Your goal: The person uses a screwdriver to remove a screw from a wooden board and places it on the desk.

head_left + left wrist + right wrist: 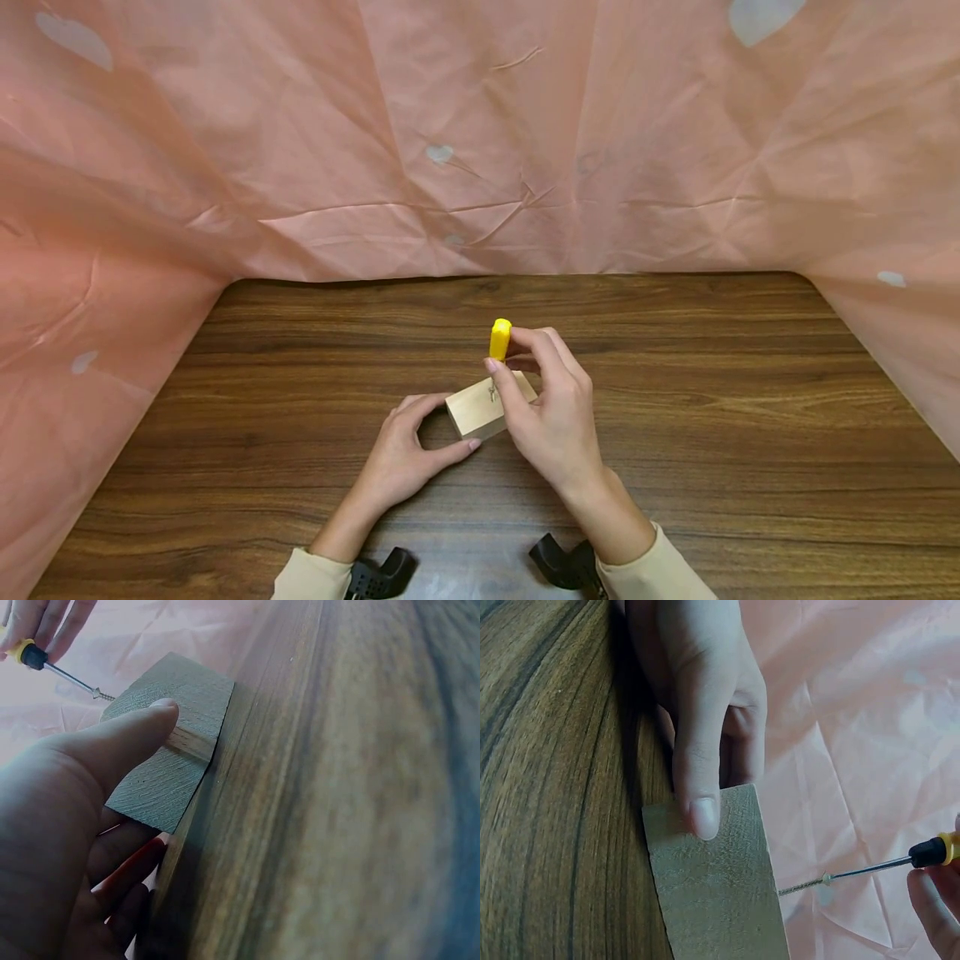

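A pale wooden block [474, 407] lies on the table, its near side turned toward me. My left hand [408, 454] grips the block at its left end, thumb on the near face and fingers behind. Above it my right hand [551, 400] holds a yellow-handled screwdriver [500, 340] upright between thumb and fingers. In the right wrist view the screwdriver's thin shaft [874, 867] meets the head of a screw [802, 887], whose point is at the block's top face. The left wrist view shows the same screw [103, 695] standing out from the block.
The brown wood-grain table [712, 417] stretches around both hands. Pink cloth [480, 167] with pale hearts hangs behind and along both sides. Black wrist devices [382, 573] sit at both cuffs near the front.
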The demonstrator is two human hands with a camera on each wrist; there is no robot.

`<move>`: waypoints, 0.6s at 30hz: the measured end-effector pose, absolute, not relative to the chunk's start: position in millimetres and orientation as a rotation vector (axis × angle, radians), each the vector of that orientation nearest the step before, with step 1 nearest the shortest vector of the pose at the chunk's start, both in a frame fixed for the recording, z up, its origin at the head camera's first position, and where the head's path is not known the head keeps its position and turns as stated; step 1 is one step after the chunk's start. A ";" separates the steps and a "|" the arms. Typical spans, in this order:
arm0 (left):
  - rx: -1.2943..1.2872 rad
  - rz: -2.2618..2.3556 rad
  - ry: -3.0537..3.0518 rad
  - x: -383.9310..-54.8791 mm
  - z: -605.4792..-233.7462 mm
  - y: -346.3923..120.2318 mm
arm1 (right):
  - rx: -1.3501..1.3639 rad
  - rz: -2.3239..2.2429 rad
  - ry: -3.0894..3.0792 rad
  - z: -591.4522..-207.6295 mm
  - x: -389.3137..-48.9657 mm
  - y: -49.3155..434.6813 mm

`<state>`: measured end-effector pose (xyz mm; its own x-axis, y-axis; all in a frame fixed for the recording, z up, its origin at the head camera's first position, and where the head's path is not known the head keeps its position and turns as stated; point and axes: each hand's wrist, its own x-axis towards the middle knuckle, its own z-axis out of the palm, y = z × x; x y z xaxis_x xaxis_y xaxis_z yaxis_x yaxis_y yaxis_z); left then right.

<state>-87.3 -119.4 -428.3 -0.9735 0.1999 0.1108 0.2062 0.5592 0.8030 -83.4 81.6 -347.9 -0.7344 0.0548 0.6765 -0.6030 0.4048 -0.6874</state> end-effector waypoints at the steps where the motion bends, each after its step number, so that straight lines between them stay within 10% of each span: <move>1: -0.356 -1.431 -2.770 -87.3 -428.1 -119.3 | 0.455 1.369 -2.039 -347.9 -83.5 81.4; 18: -0.362 -1.412 -2.773 -87.5 -427.9 -119.0 | 0.416 1.330 -2.060 -349.5 -83.3 81.2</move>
